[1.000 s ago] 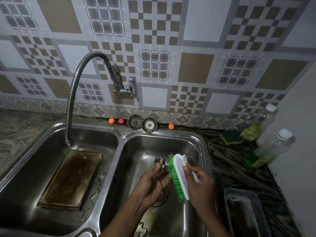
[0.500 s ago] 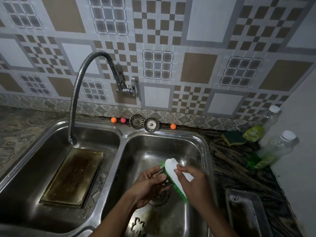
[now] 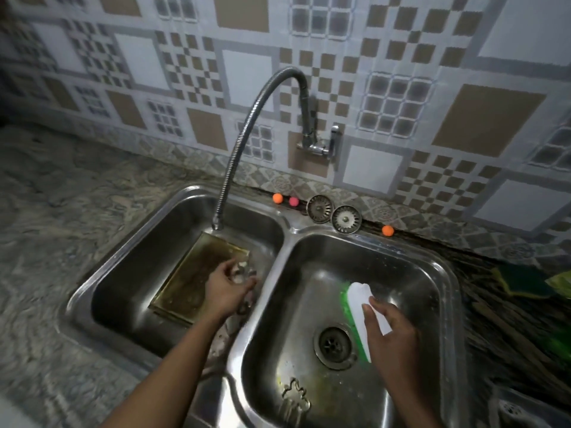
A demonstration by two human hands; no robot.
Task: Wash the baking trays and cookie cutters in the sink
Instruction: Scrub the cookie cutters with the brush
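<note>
Fingers of the left hand point(image 3: 228, 287) curl round a small metal cookie cutter point(image 3: 240, 271), its shape lost in blur, over the stained rectangular baking tray point(image 3: 191, 282) in the left steel basin point(image 3: 129, 273). The right hand point(image 3: 394, 338) grips a white-backed green-bristled scrubbing brush point(image 3: 360, 304) above the right basin point(image 3: 417, 273), its floor open around the drain.

Left hand point(image 3: 227, 288) holds a cutter point(image 3: 240, 271) above the tray point(image 3: 191, 273); right hand point(image 3: 392, 338) grips brush point(image 3: 360, 301).
</note>
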